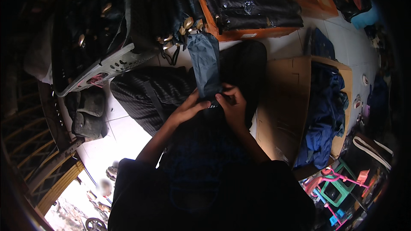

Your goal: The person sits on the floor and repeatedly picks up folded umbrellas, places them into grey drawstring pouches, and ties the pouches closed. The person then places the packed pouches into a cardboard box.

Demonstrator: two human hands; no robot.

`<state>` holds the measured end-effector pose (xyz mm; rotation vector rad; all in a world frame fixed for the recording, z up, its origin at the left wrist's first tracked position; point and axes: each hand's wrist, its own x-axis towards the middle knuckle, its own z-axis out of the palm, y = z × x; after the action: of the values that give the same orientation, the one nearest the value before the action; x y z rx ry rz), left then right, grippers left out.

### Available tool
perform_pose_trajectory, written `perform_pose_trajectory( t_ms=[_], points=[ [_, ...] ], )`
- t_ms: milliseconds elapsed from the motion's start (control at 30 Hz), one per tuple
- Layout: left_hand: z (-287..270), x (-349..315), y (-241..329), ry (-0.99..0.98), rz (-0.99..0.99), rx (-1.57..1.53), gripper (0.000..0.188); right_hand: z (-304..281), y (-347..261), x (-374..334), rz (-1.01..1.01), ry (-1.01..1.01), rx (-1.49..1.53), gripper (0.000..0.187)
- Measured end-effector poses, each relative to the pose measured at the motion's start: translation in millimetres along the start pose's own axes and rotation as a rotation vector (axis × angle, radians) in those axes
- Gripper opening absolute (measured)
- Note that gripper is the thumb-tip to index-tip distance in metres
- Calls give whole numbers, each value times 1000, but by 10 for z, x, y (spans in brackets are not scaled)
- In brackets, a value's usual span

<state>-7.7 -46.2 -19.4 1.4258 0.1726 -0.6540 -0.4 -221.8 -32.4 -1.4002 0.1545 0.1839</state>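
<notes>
A long, narrow grey-blue fabric sleeve (pixel 205 62) extends away from me over my lap, creased and wider at its far end. My left hand (pixel 189 108) grips the near end from the left, thumb pressed along it. On the other side, my right hand (pixel 231 104) pinches the same end with thumb and bent fingers. A small dark edge with a pale mark shows between the two thumbs. Whether anything is inside the sleeve I cannot tell. Just past its far end lie several dark bundles with gold-coloured ends (pixel 186 25), one with a wrist loop.
A grey plastic crate (pixel 115 61) of dark bundles stands far left. An orange-brown carton (pixel 252 34) with plastic-wrapped black bundles is at the back. To my right, an open cardboard box (pixel 291 98) holds blue fabric (pixel 323 115). A green stool (pixel 340 186) lies at lower right.
</notes>
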Motion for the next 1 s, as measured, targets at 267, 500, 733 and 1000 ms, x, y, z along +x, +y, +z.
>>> perform_pose_trajectory(
  t_ms=[267, 500, 733, 1000],
  points=[
    [298, 254, -125, 353, 167, -311, 31, 9, 124, -35, -90, 5, -115, 24],
    [457, 251, -297, 335, 284, -410, 29, -25, 239, -182, -165, -96, -27, 50],
    [267, 119, -78, 525, 205, -546, 28, 137, 146, -58, -391, -163, -366, 57],
    [14, -131, 468, 619, 375, -511, 27, 519, -427, 161, -659, -326, -378, 52]
  ],
)
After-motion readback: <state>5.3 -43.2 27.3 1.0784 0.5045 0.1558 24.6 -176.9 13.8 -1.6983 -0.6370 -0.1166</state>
